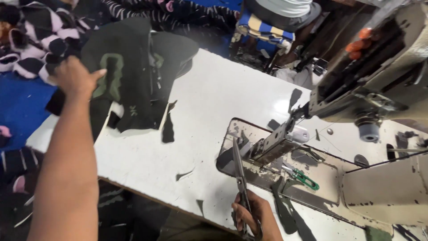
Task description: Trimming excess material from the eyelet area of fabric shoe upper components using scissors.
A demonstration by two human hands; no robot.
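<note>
Right hand (253, 217) sits at about six o'clock in the view, fingers curled through the handles of a pair of long steel scissors (239, 176) and gripping them; the closed blades point up toward twelve o'clock, tips reaching the metal bed plate (321, 187) of the sewing machine (383, 85). Left hand (76, 79), at about ten o'clock on an outstretched arm, presses against a dark garment (133, 76) with a green letter shape on it; the thumb juts toward it, but whether the fingers clutch the cloth cannot be told. That garment lies draped over the far left corner of the white worktable (209, 111), partly hanging off its edge. Small dark fabric scraps (168, 127) lie scattered on the tabletop between the two hands. Just at three o'clock from the scissor blades, green-handled thread snips (305, 177) rest on the bed plate. Striped pink-and-black garments (40, 40) pile up beyond the table at eleven o'clock.
</note>
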